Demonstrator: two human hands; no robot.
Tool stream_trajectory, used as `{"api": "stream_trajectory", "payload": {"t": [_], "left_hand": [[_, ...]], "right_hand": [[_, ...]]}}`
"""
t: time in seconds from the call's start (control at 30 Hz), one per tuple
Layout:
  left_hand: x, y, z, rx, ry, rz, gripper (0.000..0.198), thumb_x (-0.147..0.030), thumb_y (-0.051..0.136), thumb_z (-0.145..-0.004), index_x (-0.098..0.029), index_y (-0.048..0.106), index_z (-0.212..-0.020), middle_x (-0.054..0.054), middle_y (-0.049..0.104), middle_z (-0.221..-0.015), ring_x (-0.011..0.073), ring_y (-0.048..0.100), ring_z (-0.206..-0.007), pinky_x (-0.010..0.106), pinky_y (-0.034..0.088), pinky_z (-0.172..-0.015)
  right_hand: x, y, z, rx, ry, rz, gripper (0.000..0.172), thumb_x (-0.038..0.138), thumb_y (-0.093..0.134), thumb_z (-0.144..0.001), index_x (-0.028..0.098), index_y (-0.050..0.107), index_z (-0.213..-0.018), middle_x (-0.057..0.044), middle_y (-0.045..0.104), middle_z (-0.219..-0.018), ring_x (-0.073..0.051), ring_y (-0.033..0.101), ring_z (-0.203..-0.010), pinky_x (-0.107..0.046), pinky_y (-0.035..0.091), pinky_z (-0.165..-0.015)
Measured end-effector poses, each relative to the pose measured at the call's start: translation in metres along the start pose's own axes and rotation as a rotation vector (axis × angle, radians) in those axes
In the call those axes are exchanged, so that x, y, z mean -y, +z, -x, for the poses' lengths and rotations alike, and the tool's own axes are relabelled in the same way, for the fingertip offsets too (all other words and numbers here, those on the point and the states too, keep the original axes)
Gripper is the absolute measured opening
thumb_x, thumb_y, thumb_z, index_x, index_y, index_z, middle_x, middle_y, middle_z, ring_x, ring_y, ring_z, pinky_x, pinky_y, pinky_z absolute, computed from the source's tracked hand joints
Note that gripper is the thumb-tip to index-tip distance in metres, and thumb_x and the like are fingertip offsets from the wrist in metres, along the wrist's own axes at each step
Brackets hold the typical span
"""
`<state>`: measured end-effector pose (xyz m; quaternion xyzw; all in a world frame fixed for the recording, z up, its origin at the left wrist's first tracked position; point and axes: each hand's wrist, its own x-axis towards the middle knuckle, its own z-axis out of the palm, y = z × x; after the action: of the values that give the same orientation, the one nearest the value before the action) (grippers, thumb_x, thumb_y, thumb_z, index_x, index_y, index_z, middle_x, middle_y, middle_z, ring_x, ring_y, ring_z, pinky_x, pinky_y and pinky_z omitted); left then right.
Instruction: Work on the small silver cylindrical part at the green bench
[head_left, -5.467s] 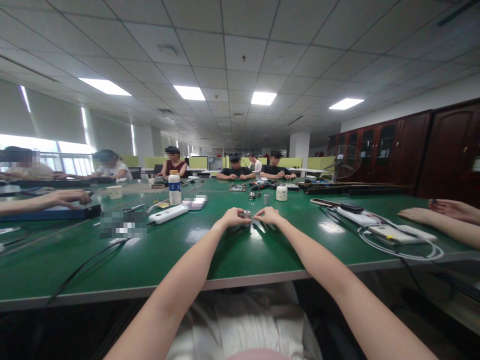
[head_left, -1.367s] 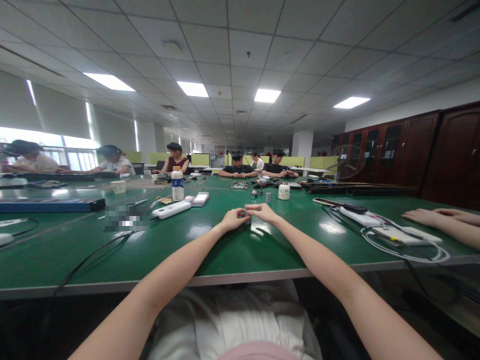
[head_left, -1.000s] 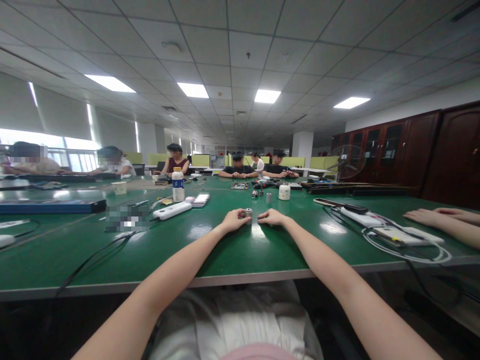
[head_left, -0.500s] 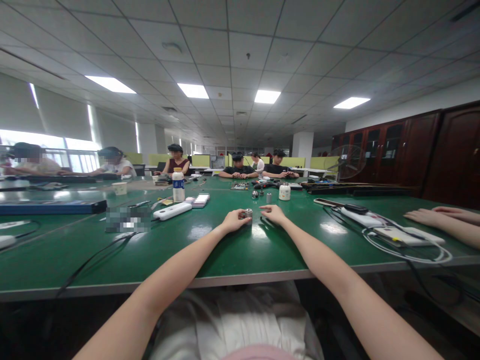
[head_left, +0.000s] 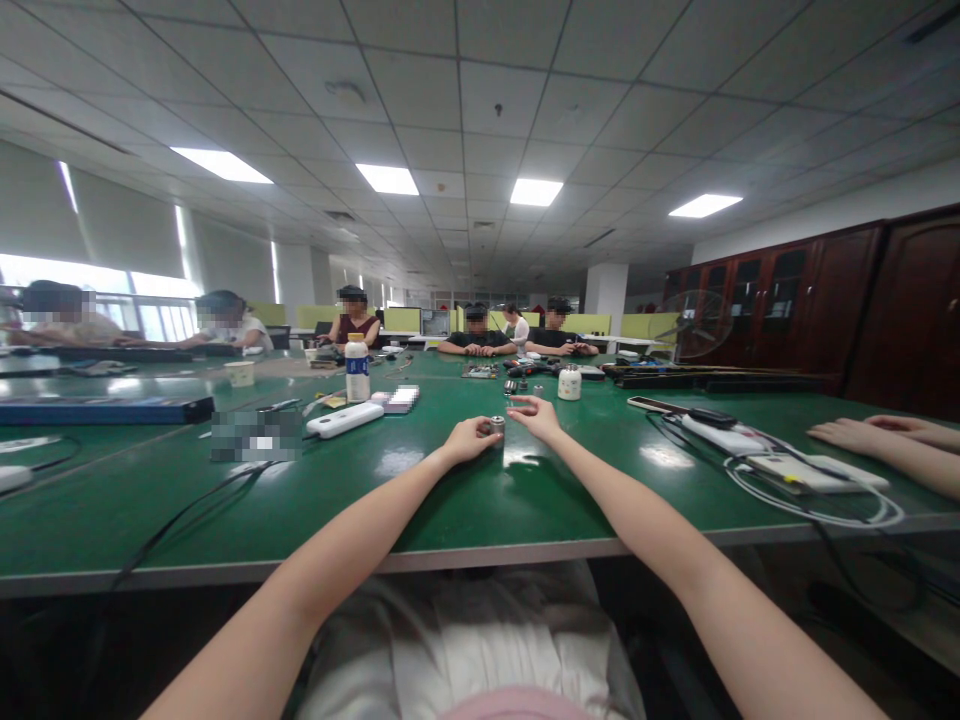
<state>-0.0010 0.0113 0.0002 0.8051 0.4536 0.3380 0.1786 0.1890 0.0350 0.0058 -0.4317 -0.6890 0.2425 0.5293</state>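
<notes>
My left hand (head_left: 471,440) is closed around a small silver metal cylinder (head_left: 498,428) that stands on the green table. To its right, my right hand (head_left: 537,416) is lifted a little above the tabletop, thumb and fingers brought together. Whatever sits between those fingertips is too small to make out. Just behind the right hand a second metal cylinder (head_left: 538,390) shows only in part. Small dark metal parts (head_left: 511,387) lie near it, and a white patterned jar (head_left: 569,383) stands to the right.
On the left are a white power strip (head_left: 345,422), a bottle (head_left: 357,370) and a paper cup (head_left: 240,374). White cables and a power bank (head_left: 817,472) lie on the right, beside another person's hands (head_left: 855,432). Several people sit around the green table (head_left: 450,520).
My right hand has moved slightly left and up, toward the cylinder in my left hand, and now partly covers the cylinder behind. My left hand has stayed in place.
</notes>
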Motion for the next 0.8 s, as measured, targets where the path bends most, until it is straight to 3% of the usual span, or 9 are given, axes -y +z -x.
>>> {"api": "stream_trajectory", "payload": {"t": [0.3,0.8], "left_hand": [[-0.004,-0.001,0.002,-0.033,0.023,0.021,0.047,-0.042,0.07,-0.073,-0.015,0.067,-0.111,0.007,0.075,-0.089,0.0251,0.07,-0.088,0.029,0.052,-0.079],[-0.008,-0.001,0.004,-0.023,0.052,0.011,0.049,-0.043,0.068,-0.074,-0.014,0.067,-0.112,0.008,0.076,-0.091,0.0252,0.07,-0.089,0.029,0.052,-0.079]], "right_hand": [[0.019,0.011,0.006,0.068,-0.163,-0.19,0.036,0.006,0.067,-0.072,0.015,0.065,-0.107,-0.008,0.075,-0.09,-0.022,0.071,-0.092,-0.04,0.056,-0.089],[0.015,0.013,0.002,0.038,-0.173,-0.193,0.032,0.007,0.059,-0.078,0.016,0.064,-0.108,-0.008,0.073,-0.092,-0.018,0.071,-0.089,-0.035,0.058,-0.082]]}}
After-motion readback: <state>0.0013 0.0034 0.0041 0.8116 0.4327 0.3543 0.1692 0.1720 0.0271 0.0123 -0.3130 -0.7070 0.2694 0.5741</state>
